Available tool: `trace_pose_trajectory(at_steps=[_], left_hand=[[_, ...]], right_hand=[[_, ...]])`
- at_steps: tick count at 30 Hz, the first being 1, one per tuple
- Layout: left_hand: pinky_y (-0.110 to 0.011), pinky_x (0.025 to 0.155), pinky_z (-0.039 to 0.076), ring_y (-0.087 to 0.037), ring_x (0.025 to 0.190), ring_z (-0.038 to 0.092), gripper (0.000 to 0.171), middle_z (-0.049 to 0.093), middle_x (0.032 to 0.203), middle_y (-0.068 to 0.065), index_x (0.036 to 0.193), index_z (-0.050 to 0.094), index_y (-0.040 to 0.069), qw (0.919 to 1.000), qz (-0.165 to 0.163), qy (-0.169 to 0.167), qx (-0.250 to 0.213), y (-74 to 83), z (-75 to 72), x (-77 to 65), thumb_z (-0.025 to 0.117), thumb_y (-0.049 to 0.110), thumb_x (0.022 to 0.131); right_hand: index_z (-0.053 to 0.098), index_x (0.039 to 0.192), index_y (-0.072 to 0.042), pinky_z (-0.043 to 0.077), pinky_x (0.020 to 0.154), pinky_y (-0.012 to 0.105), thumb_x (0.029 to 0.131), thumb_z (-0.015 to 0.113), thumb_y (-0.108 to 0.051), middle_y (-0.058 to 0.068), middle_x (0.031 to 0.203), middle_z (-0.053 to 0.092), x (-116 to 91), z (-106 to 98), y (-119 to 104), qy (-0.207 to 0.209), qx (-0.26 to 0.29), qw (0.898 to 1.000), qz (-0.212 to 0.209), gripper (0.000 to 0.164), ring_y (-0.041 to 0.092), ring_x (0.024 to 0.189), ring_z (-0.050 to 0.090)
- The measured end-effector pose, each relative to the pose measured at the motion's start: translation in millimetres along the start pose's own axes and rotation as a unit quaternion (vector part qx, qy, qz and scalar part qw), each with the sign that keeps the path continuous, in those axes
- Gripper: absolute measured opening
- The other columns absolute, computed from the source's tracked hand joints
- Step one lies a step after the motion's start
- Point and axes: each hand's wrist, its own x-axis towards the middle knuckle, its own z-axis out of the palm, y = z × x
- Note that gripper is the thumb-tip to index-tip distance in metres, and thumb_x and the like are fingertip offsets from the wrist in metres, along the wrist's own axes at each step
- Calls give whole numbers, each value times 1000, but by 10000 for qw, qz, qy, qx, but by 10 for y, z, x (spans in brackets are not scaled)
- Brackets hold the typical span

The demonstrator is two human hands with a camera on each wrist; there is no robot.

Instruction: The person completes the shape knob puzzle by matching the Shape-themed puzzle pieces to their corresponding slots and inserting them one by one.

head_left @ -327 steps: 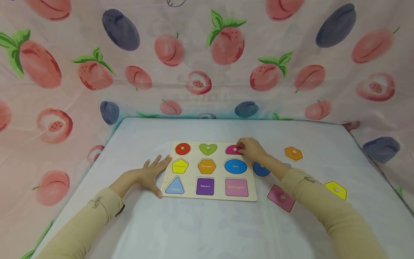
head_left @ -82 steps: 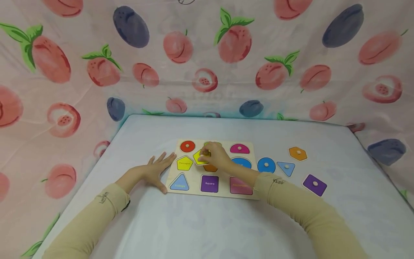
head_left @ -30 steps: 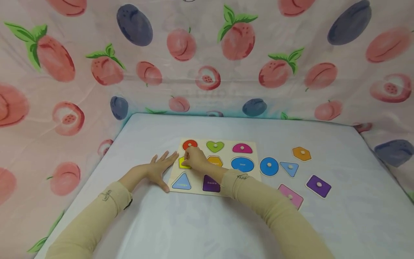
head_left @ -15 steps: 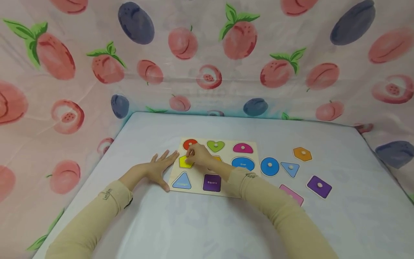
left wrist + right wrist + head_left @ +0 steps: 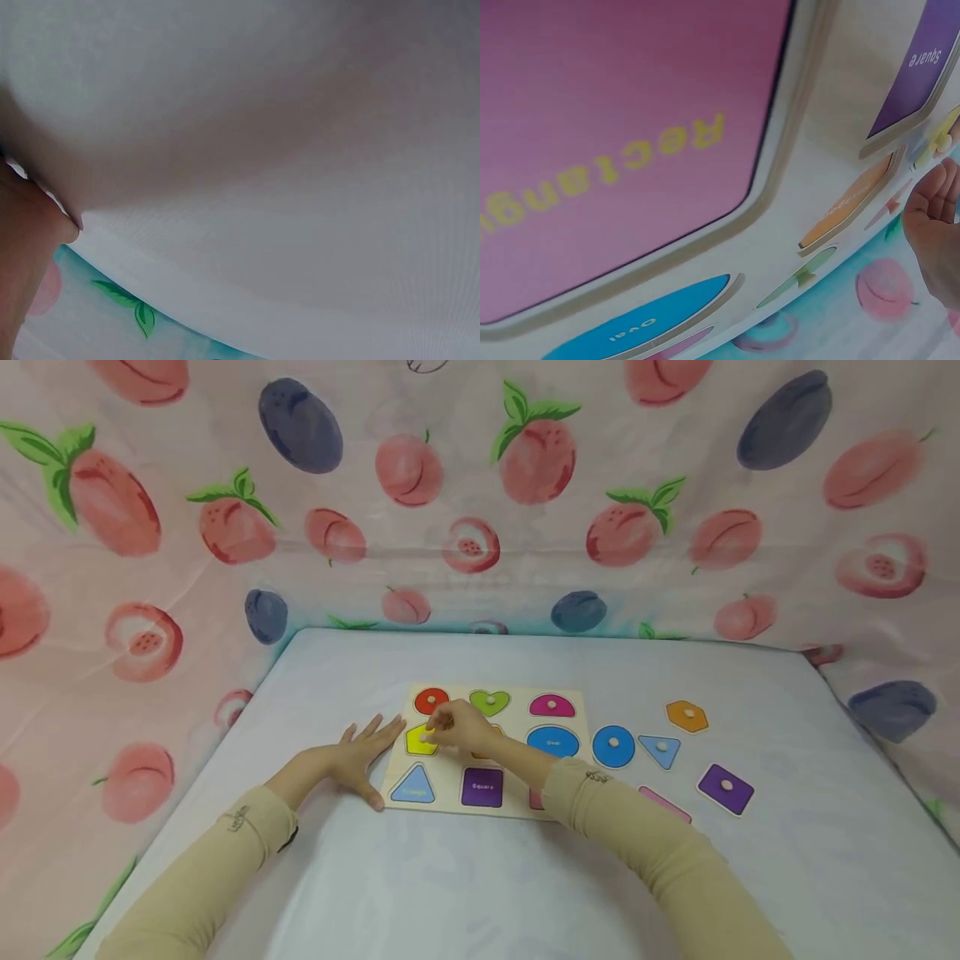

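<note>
On the board [image 5: 517,790], expect a light, stiff pentagon [image 5: 417,746]; take by the knob [image 5: 424,737]. With left hand [image 5: 356,763] splayed; with right hand [image 5: 462,727] there, cannot tell whether pinched or apart.

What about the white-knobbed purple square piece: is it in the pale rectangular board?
No, the purple square piece lies on the white tabletop, apart from the pale board.

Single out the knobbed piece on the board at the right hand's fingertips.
The yellow pentagon, leftmost in the middle row, its knob at the right hand; the red circle, green heart and magenta semicircle fill the top row.
</note>
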Motion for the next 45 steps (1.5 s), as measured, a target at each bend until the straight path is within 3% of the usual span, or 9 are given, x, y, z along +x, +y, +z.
trace_pose_trajectory(at_steps=[6, 19, 33, 39, 45], left_hand=[[-66, 110, -12, -38, 145, -14, 135, -7, 160, -10, 152, -2, 11, 9999, -22, 28, -114, -23, 33, -20, 84, 52, 57], [-65, 110, -12, -38, 145, -13, 135, -6, 160, -11, 152, -2, 12, 9997, -173, 70, -128, -1, 21, 9, 85, 50, 56], [-65, 110, -12, -40, 144, -13, 133, -5, 159, -14, 152, -1, 9, 9997, -40, 126, -191, 61, -6, -9, 86, 45, 59], [-64, 110, -12, -39, 145, -14, 133, -6, 160, -13, 152, -2, 10, 9998, -64, 95, -133, 82, -16, 22, 85, 47, 58], [-65, 110, -12, -39, 144, -14, 135, -7, 160, -13, 152, -3, 10, 9998, -42, 104, -166, 66, -5, 25, 86, 47, 57]], right_hand=[[65, 92, 5, 42, 62, 11, 81, 70, -1, 11, 78, 62, -71, -15, 31, -144, 178, 9995, -209, 13, 8, 65, 48], [66, 95, 0, 48, 70, 15, 85, 68, -5, 9, 85, 64, -281, -209, 36, 34, -72, 9995, -305, 12, 13, 78, 54], [67, 93, 1, 51, 74, 21, 82, 70, -3, 9, 86, 66, -589, -570, 146, 488, -439, 9958, -636, 11, 16, 81, 58], [66, 94, -1, 50, 75, 21, 84, 68, -3, 10, 89, 67, -748, -770, 203, 657, -616, 9945, -541, 11, 17, 82, 58], [66, 93, 0, 55, 78, 35, 84, 68, -3, 10, 90, 67, -865, -894, 243, 792, -603, 9930, -628, 10, 19, 82, 59]])
